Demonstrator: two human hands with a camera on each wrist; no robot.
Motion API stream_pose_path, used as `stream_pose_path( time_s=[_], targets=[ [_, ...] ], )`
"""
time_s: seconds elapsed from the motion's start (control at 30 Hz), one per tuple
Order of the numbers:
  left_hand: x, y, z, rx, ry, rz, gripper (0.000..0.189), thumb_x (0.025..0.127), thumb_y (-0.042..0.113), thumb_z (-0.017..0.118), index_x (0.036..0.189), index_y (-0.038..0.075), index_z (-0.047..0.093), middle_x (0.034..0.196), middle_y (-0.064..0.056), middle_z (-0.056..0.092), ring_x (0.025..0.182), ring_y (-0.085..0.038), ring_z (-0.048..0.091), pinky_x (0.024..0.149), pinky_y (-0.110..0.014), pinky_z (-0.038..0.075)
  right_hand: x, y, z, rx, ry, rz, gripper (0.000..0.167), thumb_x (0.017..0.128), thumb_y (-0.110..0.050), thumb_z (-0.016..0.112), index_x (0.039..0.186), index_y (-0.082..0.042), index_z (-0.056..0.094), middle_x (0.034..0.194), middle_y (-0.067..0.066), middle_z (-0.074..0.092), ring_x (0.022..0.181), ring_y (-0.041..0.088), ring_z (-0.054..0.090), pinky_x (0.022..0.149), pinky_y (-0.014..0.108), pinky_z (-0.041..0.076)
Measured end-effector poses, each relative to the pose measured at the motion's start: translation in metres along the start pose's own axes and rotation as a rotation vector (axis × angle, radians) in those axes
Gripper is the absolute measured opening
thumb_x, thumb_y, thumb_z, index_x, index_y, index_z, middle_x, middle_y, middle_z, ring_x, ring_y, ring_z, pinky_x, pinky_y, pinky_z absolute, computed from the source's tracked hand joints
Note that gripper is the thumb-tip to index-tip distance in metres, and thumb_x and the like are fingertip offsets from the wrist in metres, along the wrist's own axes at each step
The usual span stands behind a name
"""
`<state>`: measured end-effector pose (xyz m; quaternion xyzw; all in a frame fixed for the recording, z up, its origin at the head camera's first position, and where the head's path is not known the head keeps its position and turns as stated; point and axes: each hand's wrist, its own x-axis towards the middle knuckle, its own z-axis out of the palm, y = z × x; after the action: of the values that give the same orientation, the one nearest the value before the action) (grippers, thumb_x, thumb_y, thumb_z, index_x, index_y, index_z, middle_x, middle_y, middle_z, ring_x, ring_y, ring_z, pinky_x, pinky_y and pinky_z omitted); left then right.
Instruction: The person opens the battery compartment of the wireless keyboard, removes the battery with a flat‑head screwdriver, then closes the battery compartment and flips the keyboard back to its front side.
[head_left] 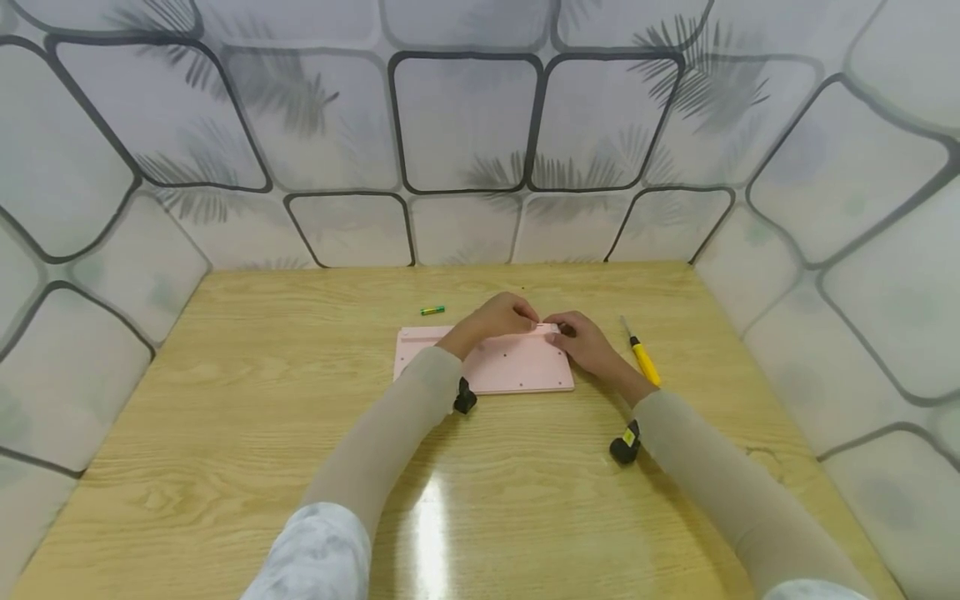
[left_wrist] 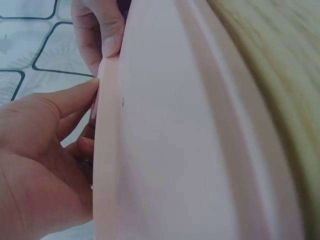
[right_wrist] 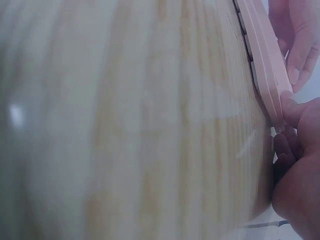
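Observation:
A pink keyboard (head_left: 517, 367) lies on its keys with its screwed back upward. Dark gaps between its keys (right_wrist: 243, 30) show along its underside in the right wrist view. My left hand (head_left: 498, 319) reaches over the back and pinches the far edge near its right end. In the left wrist view its thumb meets that edge (left_wrist: 106, 150), while the other fingers are bent behind it, partly hidden. Beside it my right hand (head_left: 588, 343) grips the far right corner, thumb on top and fingers beneath. Whether a small part sits between the fingertips is hidden.
A green and gold battery (head_left: 432, 310) lies behind the keyboard's left part. To the right is a yellow-handled screwdriver (head_left: 643, 360), its shaft pointing away. Patterned fabric walls (head_left: 465, 125) enclose the wooden table (head_left: 225, 400) at the back and both sides.

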<state>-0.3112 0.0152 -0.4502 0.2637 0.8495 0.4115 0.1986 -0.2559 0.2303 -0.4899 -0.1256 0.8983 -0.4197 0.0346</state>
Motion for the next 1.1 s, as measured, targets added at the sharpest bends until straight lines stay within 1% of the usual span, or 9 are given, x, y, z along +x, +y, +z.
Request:
stream_pose_path(
  time_s=[0.2, 0.27, 0.43, 0.63, 0.83, 1.1],
  targets=[
    [0.0002, -0.0023, -0.0002, -0.021, 0.002, -0.003, 0.023, 0.102, 0.017, 0.060, 0.118, 0.007, 0.073, 0.120, -0.010, 0.070, 0.109, -0.023, 0.064, 0.095, -0.036, 0.051, -0.0011, -0.0008, 0.0002, -0.001, 0.000, -0.001, 0.035, 0.103, -0.020, 0.060, 0.136, -0.007, 0.060, 0.127, 0.016, 0.056, 0.106, 0.029, 0.052, 0.095, 0.044, 0.044],
    [-0.0006, -0.0020, -0.0006, -0.019, 0.002, 0.000, 0.024, 0.103, 0.016, 0.058, 0.119, 0.007, 0.073, 0.123, -0.010, 0.070, 0.112, -0.024, 0.063, 0.097, -0.037, 0.051, -0.0013, -0.0015, 0.0002, -0.001, -0.001, -0.009, 0.035, 0.102, -0.020, 0.060, 0.135, -0.007, 0.061, 0.128, 0.017, 0.056, 0.106, 0.030, 0.052, 0.095, 0.045, 0.044],
    [-0.0008, -0.0024, -0.0007, -0.009, -0.013, 0.008, 0.026, 0.103, 0.013, 0.058, 0.124, 0.008, 0.072, 0.130, -0.011, 0.068, 0.119, -0.026, 0.062, 0.101, -0.039, 0.051, -0.0007, -0.0004, 0.0005, -0.006, -0.005, 0.004, 0.035, 0.103, -0.021, 0.060, 0.135, -0.008, 0.061, 0.128, 0.017, 0.055, 0.107, 0.030, 0.053, 0.095, 0.044, 0.044],
    [0.0002, -0.0025, -0.0004, 0.002, -0.022, 0.008, 0.027, 0.102, 0.012, 0.058, 0.126, 0.007, 0.071, 0.132, -0.012, 0.067, 0.122, -0.027, 0.062, 0.101, -0.038, 0.051, 0.0012, 0.0010, 0.0010, -0.010, -0.002, 0.009, 0.034, 0.103, -0.019, 0.059, 0.135, -0.007, 0.061, 0.126, 0.017, 0.056, 0.108, 0.030, 0.053, 0.095, 0.045, 0.044],
    [-0.0008, -0.0015, 0.0012, -0.021, -0.008, -0.001, 0.027, 0.102, 0.011, 0.057, 0.125, 0.007, 0.072, 0.130, -0.011, 0.068, 0.120, -0.026, 0.062, 0.100, -0.039, 0.051, 0.0010, -0.0003, 0.0012, -0.015, 0.009, -0.005, 0.033, 0.102, -0.017, 0.060, 0.133, -0.006, 0.062, 0.125, 0.017, 0.057, 0.107, 0.031, 0.054, 0.096, 0.046, 0.044],
    [-0.0012, -0.0032, 0.0066, -0.007, 0.021, 0.001, 0.027, 0.103, 0.013, 0.057, 0.124, 0.010, 0.073, 0.129, -0.008, 0.068, 0.119, -0.023, 0.062, 0.101, -0.038, 0.050, -0.0019, -0.0026, 0.0009, -0.022, 0.017, -0.015, 0.032, 0.102, -0.018, 0.061, 0.131, -0.006, 0.063, 0.124, 0.017, 0.058, 0.106, 0.030, 0.055, 0.095, 0.044, 0.045]
  ],
)
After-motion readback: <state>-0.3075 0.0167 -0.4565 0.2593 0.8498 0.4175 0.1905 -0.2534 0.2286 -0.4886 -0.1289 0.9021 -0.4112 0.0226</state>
